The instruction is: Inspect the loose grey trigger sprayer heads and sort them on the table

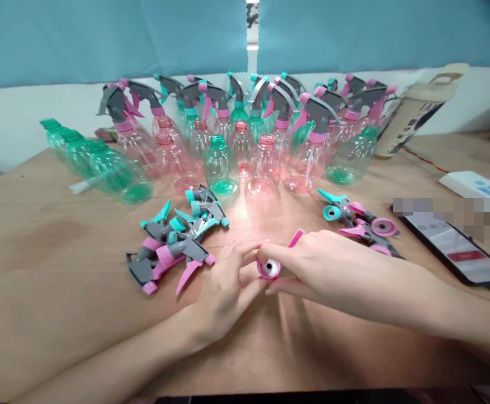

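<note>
Low over the front of the table, both hands meet at a pink and grey spray trigger head [269, 269], its round collar facing me. My right hand [333, 269] grips its body from the right, and the pink lever sticks out above the knuckles. The fingers of my left hand [228, 280] close on the collar's rim from the left. To the left lies a pile of loose trigger heads [181, 241] in grey with pink or turquoise. A smaller group of trigger heads [358, 221] lies beyond my right hand.
Pink and green clear bottles [266, 168] stand in rows at the back, several with trigger heads on. Green bottles [131, 182] line the left, with thin white tubes [93, 182] beside them. A phone [455, 244], a white box [478, 184] and a cream tumbler [417, 112] are at right.
</note>
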`<state>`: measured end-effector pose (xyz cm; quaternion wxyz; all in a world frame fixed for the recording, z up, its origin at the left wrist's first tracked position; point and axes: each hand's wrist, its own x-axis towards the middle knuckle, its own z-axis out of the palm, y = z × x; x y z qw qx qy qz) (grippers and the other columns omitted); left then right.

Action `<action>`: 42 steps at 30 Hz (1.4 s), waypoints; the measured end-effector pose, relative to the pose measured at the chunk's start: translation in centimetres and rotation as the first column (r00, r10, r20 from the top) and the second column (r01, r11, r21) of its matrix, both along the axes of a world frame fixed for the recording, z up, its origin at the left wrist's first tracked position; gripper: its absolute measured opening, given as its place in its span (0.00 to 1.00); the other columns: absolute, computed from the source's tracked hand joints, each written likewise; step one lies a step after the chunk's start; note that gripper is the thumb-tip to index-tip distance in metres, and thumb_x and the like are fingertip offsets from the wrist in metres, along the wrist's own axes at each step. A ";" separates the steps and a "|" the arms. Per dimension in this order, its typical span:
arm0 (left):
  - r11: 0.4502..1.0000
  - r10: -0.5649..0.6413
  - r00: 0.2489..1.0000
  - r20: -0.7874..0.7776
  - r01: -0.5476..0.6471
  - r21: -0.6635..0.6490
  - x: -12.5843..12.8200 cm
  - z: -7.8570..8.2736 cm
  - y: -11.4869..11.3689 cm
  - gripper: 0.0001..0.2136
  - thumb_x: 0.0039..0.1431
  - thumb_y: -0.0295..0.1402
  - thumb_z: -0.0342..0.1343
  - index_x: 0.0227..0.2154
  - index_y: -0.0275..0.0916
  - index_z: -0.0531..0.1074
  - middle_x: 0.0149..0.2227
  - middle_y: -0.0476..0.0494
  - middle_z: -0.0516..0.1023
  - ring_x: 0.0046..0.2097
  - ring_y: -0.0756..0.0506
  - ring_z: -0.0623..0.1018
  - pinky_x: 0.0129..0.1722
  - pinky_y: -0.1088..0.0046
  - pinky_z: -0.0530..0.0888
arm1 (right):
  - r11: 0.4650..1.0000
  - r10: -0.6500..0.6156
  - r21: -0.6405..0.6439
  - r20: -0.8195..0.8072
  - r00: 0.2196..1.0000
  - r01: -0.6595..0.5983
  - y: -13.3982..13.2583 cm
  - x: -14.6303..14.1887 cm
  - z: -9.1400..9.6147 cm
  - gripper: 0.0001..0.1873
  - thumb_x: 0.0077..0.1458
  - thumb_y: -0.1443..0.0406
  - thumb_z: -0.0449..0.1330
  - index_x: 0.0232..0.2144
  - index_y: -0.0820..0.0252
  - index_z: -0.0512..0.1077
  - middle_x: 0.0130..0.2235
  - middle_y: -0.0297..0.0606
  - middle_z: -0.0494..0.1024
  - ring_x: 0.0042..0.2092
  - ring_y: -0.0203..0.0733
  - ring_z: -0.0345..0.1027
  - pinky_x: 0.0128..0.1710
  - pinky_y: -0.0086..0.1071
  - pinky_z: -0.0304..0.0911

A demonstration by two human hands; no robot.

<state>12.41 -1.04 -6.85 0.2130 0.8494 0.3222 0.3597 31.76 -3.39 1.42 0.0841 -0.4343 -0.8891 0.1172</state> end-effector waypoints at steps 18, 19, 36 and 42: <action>0.997 -0.029 0.999 0.039 0.027 0.072 0.1 1.6 0.2 0.22 0.51 0.31 0.63 0.48 0.41 0.62 0.42 0.44 0.75 0.43 0.42 0.77 0.43 0.64 0.72 | 0.916 0.096 -0.386 -0.067 0.993 -0.115 1.6 0.1 1.3 0.14 0.54 0.61 0.61 0.43 0.58 0.66 0.28 0.28 0.70 0.27 0.34 0.63 0.21 0.25 0.49; 0.997 -0.032 0.998 0.054 0.027 0.077 0.1 1.7 0.1 0.23 0.51 0.32 0.63 0.48 0.41 0.62 0.43 0.44 0.75 0.43 0.42 0.77 0.43 0.64 0.72 | 0.917 0.098 -0.381 -0.073 0.993 -0.118 1.4 0.1 1.4 0.15 0.54 0.62 0.60 0.44 0.58 0.66 0.28 0.28 0.70 0.27 0.34 0.63 0.21 0.25 0.49; 0.995 -0.082 0.975 0.206 0.092 -0.039 0.3 1.0 -0.1 0.28 0.47 0.28 0.66 0.50 0.40 0.59 0.43 0.44 0.72 0.45 0.43 0.77 0.46 0.66 0.75 | 0.957 0.065 -0.283 0.001 0.998 -0.062 0.0 -0.6 1.3 0.18 0.57 0.69 0.57 0.50 0.63 0.63 0.29 0.33 0.74 0.29 0.37 0.66 0.25 0.28 0.53; 0.997 -0.059 0.989 0.135 0.065 -0.043 0.3 1.2 -0.3 0.23 0.48 0.29 0.65 0.46 0.40 0.62 0.43 0.43 0.74 0.45 0.42 0.76 0.43 0.66 0.74 | 0.972 0.144 -0.183 -0.020 0.989 -0.146 0.5 -0.2 0.6 0.15 0.55 0.65 0.61 0.45 0.61 0.67 0.29 0.32 0.74 0.28 0.36 0.66 0.25 0.28 0.51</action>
